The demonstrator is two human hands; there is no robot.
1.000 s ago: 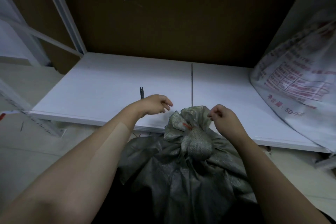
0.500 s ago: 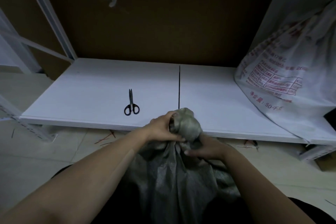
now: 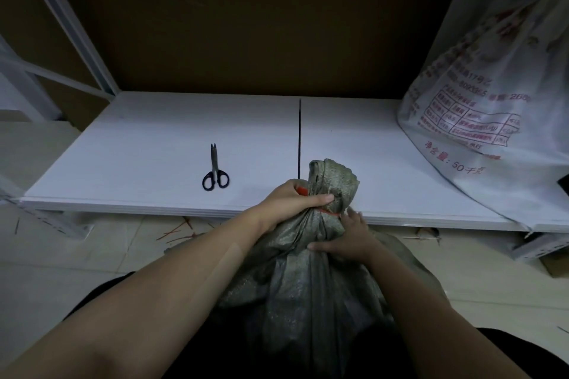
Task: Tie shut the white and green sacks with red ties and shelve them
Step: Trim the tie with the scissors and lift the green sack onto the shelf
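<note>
Head view: green sack [image 3: 308,286], red tie [image 3: 329,211] round its neck, in front of the shelf [image 3: 138,148]; left hand [image 3: 292,203] grips the neck, right hand [image 3: 348,240] clasps the cloth below. White sack [image 3: 480,95] appears shelved; green sack not yet.

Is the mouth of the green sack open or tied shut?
Shut: a red tie cinches the gathered neck of the green sack, which the left hand grips.

White shelf [image 3: 154,148], scissors [image 3: 215,170], white sack [image 3: 492,101] resting there
</note>
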